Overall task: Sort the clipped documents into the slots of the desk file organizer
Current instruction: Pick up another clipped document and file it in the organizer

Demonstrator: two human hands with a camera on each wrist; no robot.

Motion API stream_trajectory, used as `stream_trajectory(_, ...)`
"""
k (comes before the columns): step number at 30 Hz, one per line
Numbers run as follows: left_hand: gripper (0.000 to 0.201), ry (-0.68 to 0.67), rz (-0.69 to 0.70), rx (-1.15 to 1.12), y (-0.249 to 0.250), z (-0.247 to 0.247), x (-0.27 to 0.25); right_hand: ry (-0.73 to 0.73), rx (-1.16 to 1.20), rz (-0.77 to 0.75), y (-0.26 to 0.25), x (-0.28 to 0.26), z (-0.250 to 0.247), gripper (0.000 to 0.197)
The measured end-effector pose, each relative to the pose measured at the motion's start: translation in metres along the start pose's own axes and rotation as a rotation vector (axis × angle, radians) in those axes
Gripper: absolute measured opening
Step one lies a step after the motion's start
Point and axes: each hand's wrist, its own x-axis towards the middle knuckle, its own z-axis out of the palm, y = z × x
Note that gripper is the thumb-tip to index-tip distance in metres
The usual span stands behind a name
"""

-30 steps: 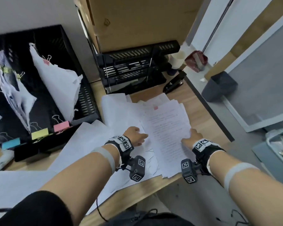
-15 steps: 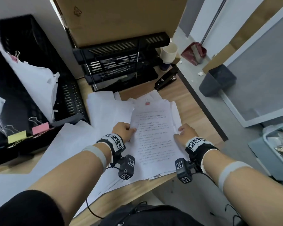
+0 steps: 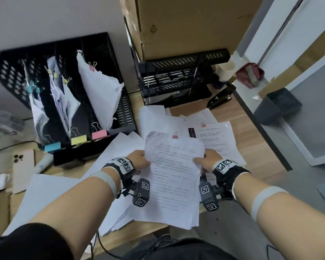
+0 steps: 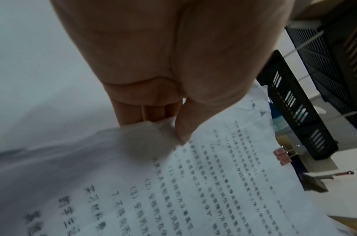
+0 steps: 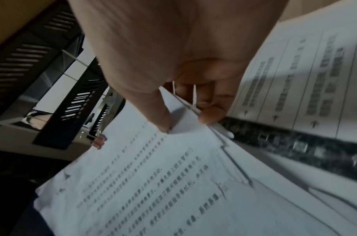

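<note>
A printed document stack point(image 3: 174, 177) with a pink binder clip point(image 3: 175, 136) at its top edge is lifted off the desk. My left hand point(image 3: 141, 162) pinches its left edge, thumb on top point(image 4: 181, 132). My right hand point(image 3: 204, 162) pinches the right edge point(image 5: 183, 121). The same pink clip point(image 4: 282, 157) point(image 5: 100, 142) shows in both wrist views. The black file organizer point(image 3: 120, 87) stands at the back left; its slots hold clipped papers and carry blue point(image 3: 53, 147), yellow point(image 3: 79, 140) and pink point(image 3: 99, 134) clip labels in front. Another pink-clipped document point(image 3: 216, 139) lies on the desk beyond.
Loose white sheets point(image 3: 64, 194) cover the wooden desk point(image 3: 233, 113). A black stacked letter tray point(image 3: 176, 81) sits under cardboard boxes point(image 3: 186, 25). A black stapler point(image 3: 221, 98), a cup point(image 3: 226, 70) and a phone point(image 3: 23, 169) lie around. A bin point(image 3: 278, 106) stands on the floor.
Both hands went from resting on the sides of the stack on the desk to pinching its edges and lifting it. The head view swung left, bringing the organizer fully into view.
</note>
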Motion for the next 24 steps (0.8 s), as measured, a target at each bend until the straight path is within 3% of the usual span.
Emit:
stream_trajectory(2,0.028,0.017,-0.001,-0.034,-0.010,-0.012,-0.009,-0.017,0.030,-0.013,-0.013,-0.003,0.012,0.022)
stream_trajectory(7,0.038,0.151,0.077,-0.016,-0.026,-0.047,-0.041,-0.099,0.185,0.043,-0.055,-0.011,0.040,0.022)
stream_trajectory(12,0.045,0.126,0.087,-0.221,-0.066,-0.093,-0.070,-0.141,0.094,-0.012,-0.098,-0.018,0.075,0.024)
stream_trajectory(16,0.021,0.205,0.091,-0.352,-0.091,-0.118,-0.106,-0.186,-0.109,-0.110,-0.128,-0.027,0.105,0.016)
stream_trajectory(21,0.020,0.216,0.089,-0.331,-0.115,-0.145,-0.125,-0.108,-0.210,-0.181,-0.151,-0.035,0.132,0.027)
stream_trajectory(24,0.021,0.223,0.178,-0.280,-0.116,-0.156,-0.133,-0.024,-0.155,-0.173,-0.159,-0.039,0.140,0.028)
